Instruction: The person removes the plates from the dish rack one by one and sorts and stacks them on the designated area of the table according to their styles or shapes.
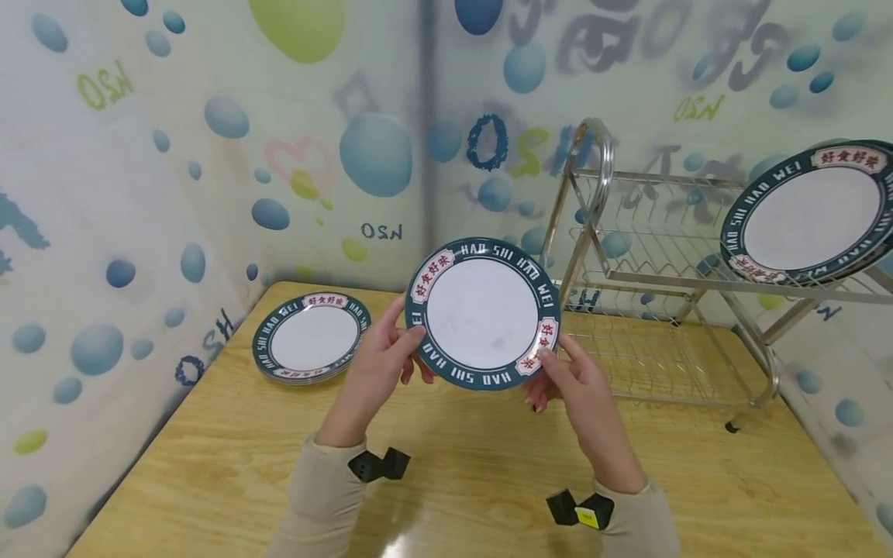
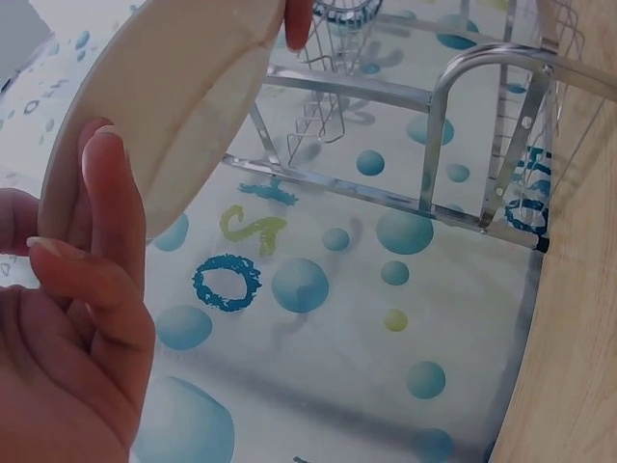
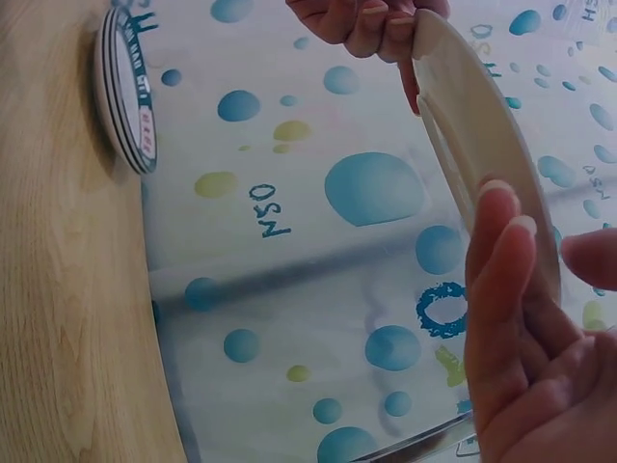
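1. From my remote place I judge that the work with the plates is partway. At least one plate [image 1: 812, 217] leans on the upper level of the wire rack [image 1: 656, 279]; this part looks done.
2. The held plate [image 1: 481, 314] is in the air above the table [image 1: 446, 473], its face tilted toward the head camera. It is not yet set down.
3. My left hand [image 1: 384, 353] grips its rim at one side, thumb on the front and fingers behind. My right hand [image 1: 577, 380] grips the opposite side in the same manner.
4. A low stack of plates [image 1: 314, 337] lies on the table, to the left of the held plate. I judge that these are left to handle.
5. About materials: the plates are round, smooth and a little glossy, with white centre and dark green lettered rim. The held plate's underside is plain and cream-coloured. The rack is of shiny bent metal tube and thin wire; the table shows wood grain.
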A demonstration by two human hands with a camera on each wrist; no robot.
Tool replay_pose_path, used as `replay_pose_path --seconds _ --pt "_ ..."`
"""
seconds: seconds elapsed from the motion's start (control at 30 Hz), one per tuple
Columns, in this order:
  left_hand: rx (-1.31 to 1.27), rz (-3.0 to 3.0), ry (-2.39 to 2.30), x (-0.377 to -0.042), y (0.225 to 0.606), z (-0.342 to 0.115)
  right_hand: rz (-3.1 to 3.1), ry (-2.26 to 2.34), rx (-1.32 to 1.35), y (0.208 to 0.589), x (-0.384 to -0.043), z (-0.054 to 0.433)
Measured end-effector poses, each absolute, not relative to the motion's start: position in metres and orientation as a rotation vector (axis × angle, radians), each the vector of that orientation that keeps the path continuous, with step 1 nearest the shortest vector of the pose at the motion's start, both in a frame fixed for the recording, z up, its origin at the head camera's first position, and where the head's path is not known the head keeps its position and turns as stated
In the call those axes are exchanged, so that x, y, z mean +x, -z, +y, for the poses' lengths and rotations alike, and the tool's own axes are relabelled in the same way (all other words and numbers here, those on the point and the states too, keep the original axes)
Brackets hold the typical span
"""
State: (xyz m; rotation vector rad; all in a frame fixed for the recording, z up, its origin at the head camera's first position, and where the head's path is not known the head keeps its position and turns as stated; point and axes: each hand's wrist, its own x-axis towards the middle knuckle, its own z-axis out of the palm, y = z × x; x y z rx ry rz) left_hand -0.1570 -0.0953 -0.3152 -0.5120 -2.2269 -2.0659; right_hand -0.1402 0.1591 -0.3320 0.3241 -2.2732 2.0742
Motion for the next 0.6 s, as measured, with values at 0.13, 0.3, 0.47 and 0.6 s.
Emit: replay_pose_path --seconds 0.13,0.3,0.47,0.6 --pt "-0.476 -2.27 2.021 -0.1573 0.3152 -0.0978 -2.258 -2.081 0.291 0.3324 -0.1409 0.1601" --pt "-0.432 -2.298 2.01 -0.1581 0.3125 -0.1012 -2.274 -2.055 0.234 0.3324 -0.1418 0.161" --pt "-0.398 -2.262 2.018 -0.1621 0.3165 -0.1031 -2.277 -2.047 0.239 0.3307 -0.143 0.1629" --pt "-0.354 -2.223 2.027 -0.163 0.3176 -0.1045 -2.262 -2.077 0.26 0.3307 -0.1428 0.1645"
